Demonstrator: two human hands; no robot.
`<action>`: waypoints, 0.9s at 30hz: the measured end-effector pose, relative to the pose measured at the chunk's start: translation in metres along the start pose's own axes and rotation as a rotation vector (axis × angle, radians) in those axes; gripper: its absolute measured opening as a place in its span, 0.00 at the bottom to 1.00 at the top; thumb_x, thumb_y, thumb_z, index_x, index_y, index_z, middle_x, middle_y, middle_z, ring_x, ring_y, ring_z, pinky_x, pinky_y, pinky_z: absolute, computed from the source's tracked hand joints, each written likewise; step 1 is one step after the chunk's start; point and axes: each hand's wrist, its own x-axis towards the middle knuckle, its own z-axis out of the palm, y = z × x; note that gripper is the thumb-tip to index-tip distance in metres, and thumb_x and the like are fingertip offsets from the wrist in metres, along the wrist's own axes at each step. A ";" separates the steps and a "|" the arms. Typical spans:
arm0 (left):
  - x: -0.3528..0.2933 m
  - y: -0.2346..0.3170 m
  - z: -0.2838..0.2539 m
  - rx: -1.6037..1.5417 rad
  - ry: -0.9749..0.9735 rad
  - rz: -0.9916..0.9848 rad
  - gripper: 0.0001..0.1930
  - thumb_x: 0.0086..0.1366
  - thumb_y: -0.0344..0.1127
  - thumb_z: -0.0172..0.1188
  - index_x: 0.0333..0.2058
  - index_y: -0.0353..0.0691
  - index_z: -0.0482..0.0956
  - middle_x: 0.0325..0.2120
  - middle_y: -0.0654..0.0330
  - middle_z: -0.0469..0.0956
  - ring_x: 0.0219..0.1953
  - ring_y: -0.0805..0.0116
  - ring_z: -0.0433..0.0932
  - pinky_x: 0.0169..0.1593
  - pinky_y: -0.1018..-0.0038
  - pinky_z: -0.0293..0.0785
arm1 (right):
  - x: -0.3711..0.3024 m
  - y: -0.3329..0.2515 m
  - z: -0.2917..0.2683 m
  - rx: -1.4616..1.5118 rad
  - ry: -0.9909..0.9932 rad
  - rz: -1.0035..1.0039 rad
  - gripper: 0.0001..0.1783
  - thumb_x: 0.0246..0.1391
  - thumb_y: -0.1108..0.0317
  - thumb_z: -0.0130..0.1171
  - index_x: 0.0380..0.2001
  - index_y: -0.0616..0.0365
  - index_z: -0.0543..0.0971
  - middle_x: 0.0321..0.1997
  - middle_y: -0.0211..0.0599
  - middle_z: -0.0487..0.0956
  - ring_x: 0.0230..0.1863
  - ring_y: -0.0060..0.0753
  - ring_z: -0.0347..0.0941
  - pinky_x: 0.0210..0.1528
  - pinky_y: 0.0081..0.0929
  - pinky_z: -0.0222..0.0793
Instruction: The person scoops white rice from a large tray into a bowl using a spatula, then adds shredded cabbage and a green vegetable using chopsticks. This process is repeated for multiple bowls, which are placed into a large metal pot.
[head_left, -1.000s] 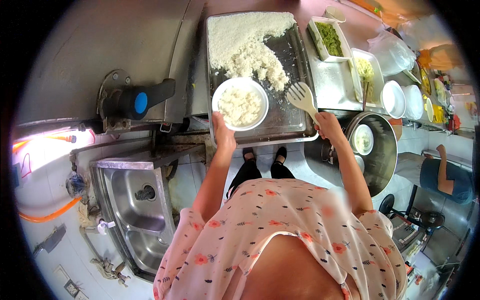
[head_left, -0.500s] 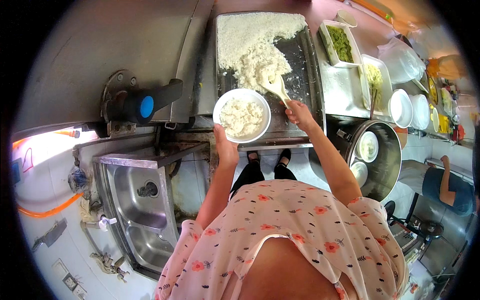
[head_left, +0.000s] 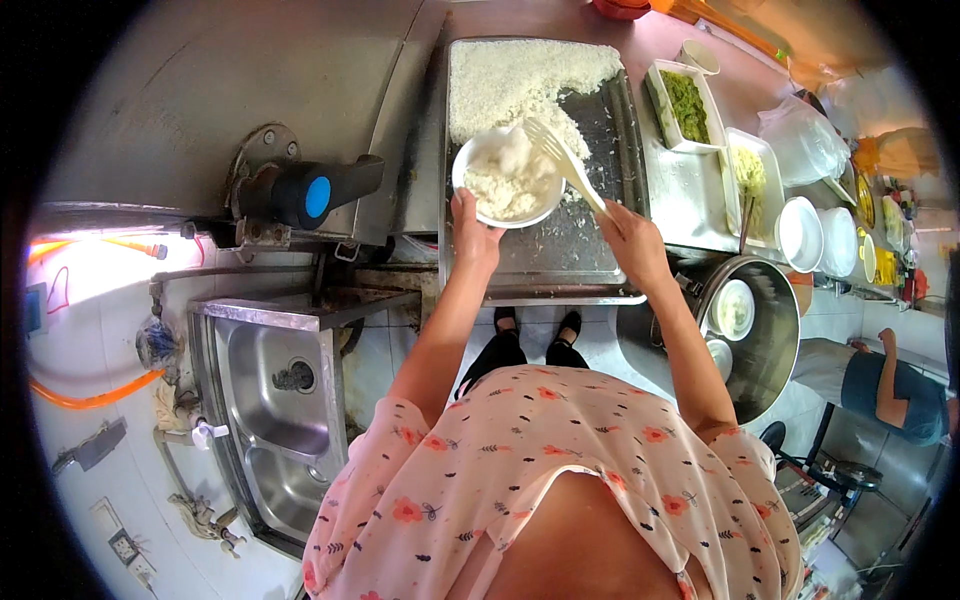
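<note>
Head view: over the tray [head_left: 550, 264], left fingers [head_left: 466, 203] hold my bowl [head_left: 525, 221], right fingers [head_left: 620, 220] my paddle [head_left: 574, 172], seemingly adding rice [head_left: 503, 196] that wants settling.

In the middle, the white bowl [head_left: 516, 223] looks like smooth plastic with a light gloss, the cream paddle [head_left: 578, 182] seems also of smooth plastic, and the rice [head_left: 510, 80] is rough and grainy upon the tray [head_left: 560, 262] of dark, shiny metal. On the right, the surface [head_left: 692, 205] is softly reflecting metal, the plastic bag [head_left: 800, 140] is thin, wrinkled and half-transparent, and the pot [head_left: 770, 368] is of polished metal. On the left, the large panel [head_left: 260, 80] is dull metal and the sink [head_left: 262, 400] bright, smooth metal, while near, the blouse [head_left: 560, 430] is matt, printed cloth.
</note>
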 end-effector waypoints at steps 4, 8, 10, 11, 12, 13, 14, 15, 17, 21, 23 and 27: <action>0.004 -0.009 -0.002 -0.046 -0.130 -0.005 0.32 0.63 0.59 0.38 0.60 0.49 0.47 0.59 0.58 0.54 0.60 0.59 0.56 0.59 0.53 0.56 | -0.029 -0.038 -0.016 -0.168 0.158 -0.097 0.16 0.50 0.65 0.53 0.43 0.53 0.75 0.27 0.44 0.76 0.26 0.48 0.73 0.28 0.38 0.68; -0.006 -0.015 0.004 -0.092 -0.280 0.003 0.34 0.61 0.62 0.39 0.60 0.49 0.48 0.59 0.58 0.54 0.60 0.59 0.55 0.59 0.53 0.56 | -0.047 -0.030 -0.011 -0.220 0.188 -0.173 0.16 0.49 0.67 0.55 0.44 0.53 0.75 0.25 0.44 0.76 0.23 0.47 0.73 0.24 0.37 0.69; -0.008 -0.020 0.004 -0.099 -0.264 -0.014 0.35 0.60 0.63 0.39 0.60 0.49 0.48 0.59 0.58 0.54 0.60 0.59 0.55 0.59 0.53 0.56 | -0.057 -0.028 0.002 -0.316 0.100 -0.271 0.17 0.47 0.70 0.54 0.43 0.55 0.74 0.23 0.45 0.75 0.19 0.43 0.73 0.19 0.37 0.68; -0.008 -0.021 0.005 -0.103 -0.255 -0.016 0.36 0.60 0.63 0.40 0.60 0.49 0.48 0.59 0.58 0.54 0.60 0.59 0.55 0.59 0.53 0.56 | -0.065 -0.027 0.002 -0.315 0.087 -0.275 0.17 0.47 0.71 0.54 0.43 0.55 0.75 0.22 0.45 0.75 0.19 0.43 0.73 0.19 0.37 0.68; -0.008 -0.022 0.004 -0.094 -0.242 -0.028 0.36 0.60 0.63 0.39 0.60 0.49 0.48 0.59 0.58 0.54 0.60 0.59 0.55 0.59 0.53 0.56 | -0.071 -0.026 0.001 -0.314 0.074 -0.278 0.17 0.47 0.71 0.54 0.43 0.55 0.75 0.22 0.45 0.75 0.19 0.43 0.73 0.19 0.37 0.68; -0.012 -0.020 0.004 -0.085 -0.226 -0.039 0.36 0.60 0.63 0.39 0.60 0.49 0.48 0.59 0.58 0.54 0.60 0.59 0.55 0.59 0.53 0.56 | -0.073 -0.026 -0.004 -0.298 0.093 -0.259 0.17 0.47 0.71 0.54 0.43 0.55 0.75 0.22 0.45 0.75 0.19 0.44 0.72 0.20 0.37 0.68; -0.014 -0.018 0.004 -0.077 -0.210 -0.049 0.36 0.60 0.63 0.39 0.60 0.49 0.47 0.59 0.58 0.54 0.60 0.59 0.55 0.59 0.53 0.55 | -0.075 -0.026 -0.012 -0.281 0.113 -0.241 0.17 0.47 0.71 0.54 0.43 0.55 0.74 0.22 0.45 0.74 0.20 0.46 0.72 0.20 0.38 0.68; -0.013 -0.019 0.001 -0.082 -0.221 -0.055 0.35 0.60 0.62 0.39 0.60 0.50 0.47 0.59 0.58 0.54 0.60 0.59 0.55 0.58 0.53 0.56 | -0.076 -0.028 -0.018 -0.265 0.132 -0.222 0.17 0.47 0.71 0.54 0.43 0.55 0.74 0.22 0.44 0.74 0.20 0.47 0.72 0.21 0.38 0.68; -0.011 -0.022 -0.010 -0.091 -0.244 -0.066 0.31 0.62 0.60 0.40 0.59 0.53 0.47 0.59 0.59 0.54 0.60 0.60 0.55 0.57 0.53 0.58 | -0.068 -0.039 -0.028 -0.270 0.150 -0.192 0.16 0.47 0.70 0.53 0.43 0.54 0.74 0.22 0.44 0.75 0.21 0.48 0.72 0.22 0.38 0.68; -0.019 -0.028 -0.015 -0.123 -0.337 -0.107 0.31 0.63 0.58 0.39 0.60 0.50 0.47 0.59 0.58 0.54 0.60 0.60 0.56 0.58 0.54 0.58 | -0.038 -0.021 -0.016 -0.328 0.148 -0.168 0.13 0.49 0.67 0.52 0.41 0.53 0.75 0.24 0.44 0.75 0.26 0.49 0.73 0.25 0.40 0.68; -0.023 -0.027 -0.019 -0.115 -0.332 -0.113 0.31 0.64 0.57 0.38 0.60 0.48 0.47 0.59 0.58 0.54 0.60 0.60 0.56 0.58 0.55 0.57 | -0.025 -0.010 -0.009 -0.257 0.161 -0.204 0.11 0.51 0.65 0.51 0.37 0.55 0.75 0.21 0.44 0.74 0.23 0.47 0.73 0.25 0.38 0.67; -0.035 -0.025 -0.046 -0.111 -0.208 -0.128 0.32 0.65 0.58 0.34 0.60 0.43 0.50 0.59 0.56 0.56 0.60 0.60 0.56 0.60 0.58 0.54 | -0.025 0.009 -0.011 0.197 0.004 0.174 0.15 0.55 0.60 0.46 0.31 0.62 0.74 0.16 0.38 0.70 0.15 0.28 0.64 0.21 0.28 0.61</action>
